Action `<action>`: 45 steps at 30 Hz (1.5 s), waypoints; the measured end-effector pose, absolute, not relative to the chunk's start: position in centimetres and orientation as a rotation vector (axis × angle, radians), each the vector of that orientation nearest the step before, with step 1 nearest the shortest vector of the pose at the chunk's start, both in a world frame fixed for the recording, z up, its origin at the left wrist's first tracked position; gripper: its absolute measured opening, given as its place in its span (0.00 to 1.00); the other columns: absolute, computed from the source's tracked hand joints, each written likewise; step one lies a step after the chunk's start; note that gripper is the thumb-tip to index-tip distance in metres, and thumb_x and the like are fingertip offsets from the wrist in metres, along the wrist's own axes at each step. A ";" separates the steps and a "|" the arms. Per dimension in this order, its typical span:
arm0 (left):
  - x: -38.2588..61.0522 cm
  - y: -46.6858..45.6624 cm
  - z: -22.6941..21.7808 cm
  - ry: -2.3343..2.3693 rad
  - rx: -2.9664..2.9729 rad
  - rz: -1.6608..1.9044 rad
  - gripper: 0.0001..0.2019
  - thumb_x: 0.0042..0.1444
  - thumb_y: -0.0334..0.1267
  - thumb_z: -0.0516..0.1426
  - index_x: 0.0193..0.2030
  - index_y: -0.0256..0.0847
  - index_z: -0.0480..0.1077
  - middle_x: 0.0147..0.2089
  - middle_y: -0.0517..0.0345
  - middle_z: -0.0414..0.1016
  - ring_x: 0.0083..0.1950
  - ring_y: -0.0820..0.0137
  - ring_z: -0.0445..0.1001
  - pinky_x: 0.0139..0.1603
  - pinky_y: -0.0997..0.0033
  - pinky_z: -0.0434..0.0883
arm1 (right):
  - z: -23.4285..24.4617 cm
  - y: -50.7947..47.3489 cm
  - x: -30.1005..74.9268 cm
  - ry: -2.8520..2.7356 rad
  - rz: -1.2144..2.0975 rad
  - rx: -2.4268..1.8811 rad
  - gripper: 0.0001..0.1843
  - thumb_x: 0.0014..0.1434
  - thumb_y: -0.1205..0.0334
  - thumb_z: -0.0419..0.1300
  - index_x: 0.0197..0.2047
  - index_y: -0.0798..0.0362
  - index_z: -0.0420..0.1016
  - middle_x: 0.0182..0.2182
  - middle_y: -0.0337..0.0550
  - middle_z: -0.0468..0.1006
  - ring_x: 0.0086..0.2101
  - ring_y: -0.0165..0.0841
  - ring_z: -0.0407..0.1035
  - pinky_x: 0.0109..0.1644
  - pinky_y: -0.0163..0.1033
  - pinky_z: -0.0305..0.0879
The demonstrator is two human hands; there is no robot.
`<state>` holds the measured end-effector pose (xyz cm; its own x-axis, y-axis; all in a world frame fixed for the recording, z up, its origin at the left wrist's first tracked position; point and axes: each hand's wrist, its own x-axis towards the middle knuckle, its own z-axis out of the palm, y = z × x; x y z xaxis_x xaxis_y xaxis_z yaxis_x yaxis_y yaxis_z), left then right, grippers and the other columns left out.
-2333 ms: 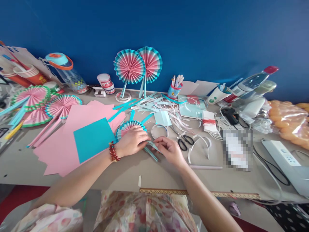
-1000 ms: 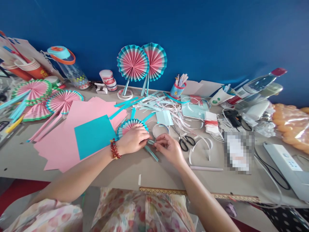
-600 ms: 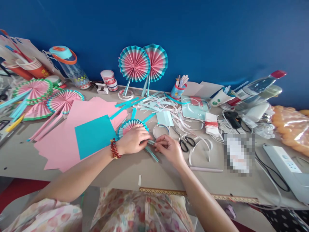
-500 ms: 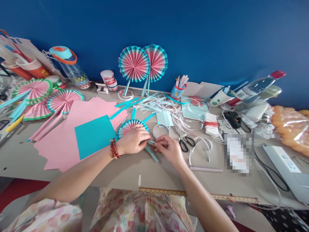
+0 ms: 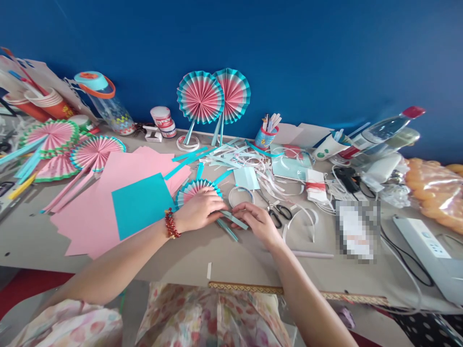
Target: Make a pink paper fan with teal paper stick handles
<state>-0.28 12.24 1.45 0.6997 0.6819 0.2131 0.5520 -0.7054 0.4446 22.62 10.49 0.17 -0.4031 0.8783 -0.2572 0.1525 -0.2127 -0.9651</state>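
A pleated pink and teal paper fan (image 5: 190,190) lies on the table, partly covered by my left hand (image 5: 198,210). The fingers of that hand are bent and pressed down on its lower part. My right hand (image 5: 255,220) pinches a pale blue paper strip (image 5: 239,221) that runs out from the fan, thumb beneath and fingers above. Another folded pale blue strip (image 5: 229,232) points down and right from below the fan. Where the strips join the fan is hidden by my left fingers.
Teal paper (image 5: 142,206) tops pink sheets (image 5: 90,224) at left. A tape roll (image 5: 241,195), black-handled scissors (image 5: 275,218) and paper scraps (image 5: 249,159) lie beyond my right hand. Two finished fans (image 5: 200,96) lean on the wall. A power strip (image 5: 430,243) is at right.
The strip by my right hand now shows as a longer flat length, slanting down to the right. My right fingers have shifted along it; my left hand stays on the fan.
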 end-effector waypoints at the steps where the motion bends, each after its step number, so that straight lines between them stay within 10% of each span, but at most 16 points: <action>1: -0.3 12.3 1.4 0.966 2.561 0.521 0.07 0.66 0.38 0.55 0.44 0.40 0.74 0.38 0.56 0.76 0.45 0.65 0.72 0.59 0.58 0.61 | 0.2 10.5 22.6 -1.484 1.680 -1.228 0.08 0.60 0.61 0.55 0.41 0.51 0.74 0.31 0.39 0.82 0.33 0.34 0.79 0.38 0.36 0.74; 45: -0.2 12.2 1.6 0.976 2.521 0.526 0.09 0.68 0.36 0.52 0.40 0.41 0.73 0.36 0.57 0.76 0.43 0.66 0.73 0.62 0.56 0.59 | -1.0 9.5 21.9 -1.699 1.348 -1.325 0.07 0.57 0.63 0.59 0.40 0.50 0.75 0.30 0.40 0.83 0.32 0.36 0.78 0.34 0.36 0.71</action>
